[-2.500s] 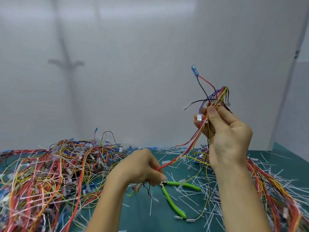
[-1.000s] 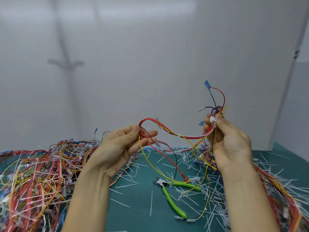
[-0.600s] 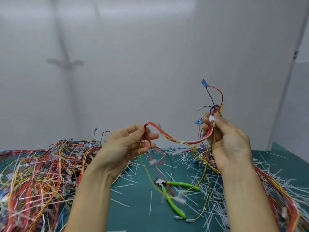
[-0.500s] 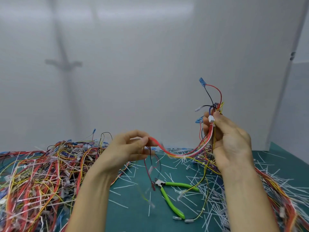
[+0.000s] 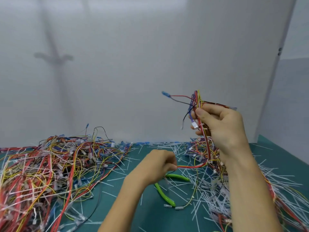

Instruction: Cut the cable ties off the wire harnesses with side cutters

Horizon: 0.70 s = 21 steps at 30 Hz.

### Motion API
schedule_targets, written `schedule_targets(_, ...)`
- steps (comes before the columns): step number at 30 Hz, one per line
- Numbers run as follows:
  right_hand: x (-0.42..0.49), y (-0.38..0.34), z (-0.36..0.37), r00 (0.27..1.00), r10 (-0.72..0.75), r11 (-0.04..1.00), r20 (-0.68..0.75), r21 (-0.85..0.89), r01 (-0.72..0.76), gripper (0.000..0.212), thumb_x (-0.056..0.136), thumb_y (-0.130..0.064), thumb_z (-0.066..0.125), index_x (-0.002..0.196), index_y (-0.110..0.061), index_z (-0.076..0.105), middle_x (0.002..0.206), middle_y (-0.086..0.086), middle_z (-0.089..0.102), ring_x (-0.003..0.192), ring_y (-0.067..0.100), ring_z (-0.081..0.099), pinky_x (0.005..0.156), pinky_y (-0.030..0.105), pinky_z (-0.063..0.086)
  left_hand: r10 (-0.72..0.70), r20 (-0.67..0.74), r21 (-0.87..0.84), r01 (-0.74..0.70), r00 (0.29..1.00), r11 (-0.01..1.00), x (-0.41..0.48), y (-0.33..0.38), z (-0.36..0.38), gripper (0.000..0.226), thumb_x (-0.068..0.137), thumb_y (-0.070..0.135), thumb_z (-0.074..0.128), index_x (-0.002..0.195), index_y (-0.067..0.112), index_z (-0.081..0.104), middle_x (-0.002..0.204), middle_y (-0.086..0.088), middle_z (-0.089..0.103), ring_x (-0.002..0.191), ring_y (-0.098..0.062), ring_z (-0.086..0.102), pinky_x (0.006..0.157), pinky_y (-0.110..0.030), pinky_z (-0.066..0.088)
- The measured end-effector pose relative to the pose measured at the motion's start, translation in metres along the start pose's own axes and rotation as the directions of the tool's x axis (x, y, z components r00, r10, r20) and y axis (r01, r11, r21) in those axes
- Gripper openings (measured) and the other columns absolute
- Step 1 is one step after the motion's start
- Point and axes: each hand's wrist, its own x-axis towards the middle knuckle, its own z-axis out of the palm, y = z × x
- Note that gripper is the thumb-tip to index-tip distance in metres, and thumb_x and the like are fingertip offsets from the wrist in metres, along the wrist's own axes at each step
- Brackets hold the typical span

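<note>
"Two hands entered. How did each stand?" the checker asked.

"Item one, the right hand (image 5: pixel 220 128): raised above the worktop (image 5: pixel 150 218), back toward the camera, thumb and curled fingers clamped on the upper part of one wire harness (image 5: pixel 204 139). Item two, the left hand (image 5: pixel 158 166): low, just above the worktop, fingers curled, pinching the lower run of the same harness."

"Lie of that harness?"

"Long axis near upright from the right hand downward. It then bent and ran roughly level leftward to the left hand. Above the right thumb, loose leads fanned out. One red lead reached left and ended in a blue terminal (image 5: pixel 164 93). A white connector (image 5: pixel 194 125) hung just below the thumb."

"Side cutters?"

"One pair of green-handled side cutters (image 5: pixel 164 195), flat on the worktop below the left hand, held by neither hand. One handle pointed right, the other toward the camera. The head was hidden behind the left hand."

"Other stock?"

"One large tangled pile of harnesses (image 5: pixel 50 164), red, yellow and white, on the left of the worktop. A second heap (image 5: pixel 195 153) on the right, partly hidden by the right arm. Many white cut cable ties (image 5: pixel 209 190) lay strewn over the green surface, thickest on the right. A plain white wall (image 5: pixel 133 64) stood behind."
</note>
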Motion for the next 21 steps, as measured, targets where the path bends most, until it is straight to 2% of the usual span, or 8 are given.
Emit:
schedule_targets(2,0.008,0.000,-0.009,0.999,0.003,0.993,0.054,-0.114,0.003,0.024,0.096,-0.005,0.059,0.078,-0.017,0.068,0.062,-0.008,0.071,0.053,0.005,0.061,0.048,0.021,0.052,0.055,0.037,0.009,-0.055,0.998,0.998,0.003,0.009,0.014,0.005,0.093,0.024,0.064,0.093,0.018,0.064,0.091,0.006,0.066,0.084,-0.012,0.058,0.077,-0.029,0.046)
schedule_targets(5,0.030,-0.001,-0.031,0.996,0.005,0.968,0.094,-0.249,0.019,0.024,0.097,-0.003,0.057,0.078,-0.013,0.068,0.058,-0.010,0.067,0.054,0.005,0.059,0.048,0.018,0.051,0.135,0.081,-0.038,-0.133,0.987,0.990,0.001,0.025,0.036,0.015,0.091,0.031,0.067,0.086,0.025,0.054,0.071,0.016,0.052,0.066,-0.001,0.047,0.064,-0.022,0.036)
schedule_targets(9,0.068,0.017,-0.063,1.000,0.028,0.887,0.006,-0.460,-0.022,0.016,0.094,-0.012,0.063,0.085,-0.015,0.076,0.073,-0.003,0.073,0.070,0.012,0.064,0.071,0.032,0.053,0.161,0.066,-0.336,-0.130,0.985,0.933,-0.004,0.062,0.064,0.018,0.085,0.031,0.075,0.082,0.020,0.060,0.066,0.014,0.057,0.057,0.005,0.050,0.057,-0.010,0.038)
schedule_targets(11,0.083,0.037,-0.073,0.996,0.049,0.780,-0.073,-0.620,-0.084,0.012,0.091,-0.022,0.069,0.092,-0.016,0.079,0.088,-0.001,0.076,0.078,0.016,0.064,0.076,0.035,0.051,0.109,0.079,-0.498,-0.056,0.991,0.865,-0.003,0.085,0.080,0.019,0.081,0.029,0.079,0.083,0.015,0.065,0.069,0.011,0.061,0.057,0.002,0.054,0.057,-0.012,0.044)
schedule_targets(14,0.084,0.081,-0.081,0.980,0.142,0.584,-0.139,-0.788,-0.196,0.021,0.089,-0.034,0.072,0.101,-0.018,0.078,0.100,0.003,0.076,0.082,0.023,0.064,0.071,0.034,0.049,-0.011,0.125,-0.588,0.083,0.992,0.804,-0.003,0.115,0.104,0.018,0.077,0.024,0.083,0.082,0.013,0.070,0.067,0.002,0.061,0.057,-0.006,0.054,0.059,-0.019,0.047)
schedule_targets(16,0.075,0.111,-0.086,0.969,0.206,0.494,-0.135,-0.840,-0.222,0.024,0.090,-0.035,0.070,0.107,-0.019,0.077,0.103,0.006,0.076,0.084,0.025,0.066,0.076,0.037,0.054,-0.049,0.157,-0.628,0.138,0.986,0.766,-0.008,0.129,0.117,0.019,0.076,0.021,0.083,0.083,0.008,0.071,0.067,-0.004,0.061,0.058,-0.010,0.055,0.062,-0.023,0.048)
schedule_targets(18,0.066,0.133,-0.091,0.962,0.240,0.415,-0.132,-0.881,-0.225,0.026,0.089,-0.038,0.070,0.109,-0.023,0.076,0.103,0.009,0.076,0.095,0.029,0.065,0.084,0.038,0.054,-0.070,0.151,-0.602,0.148,0.986,0.785,-0.014,0.137,0.129,0.018,0.076,0.018,0.083,0.080,0.006,0.070,0.063,0.001,0.059,0.058,-0.005,0.054,0.064,-0.019,0.046)
schedule_targets(21,0.058,0.149,-0.096,0.955,0.248,0.312,-0.164,-0.920,-0.239,0.026,0.085,-0.045,0.070,0.105,-0.031,0.076,0.101,0.002,0.076,0.101,0.028,0.060,0.090,0.038,0.047,-0.136,0.162,-0.550,0.204,0.977,0.810,-0.020,0.141,0.142,0.009,0.076,0.018,0.079,0.076,0.018,0.071,0.058,0.012,0.054,0.059,0.003,0.053,0.068,-0.008,0.043)
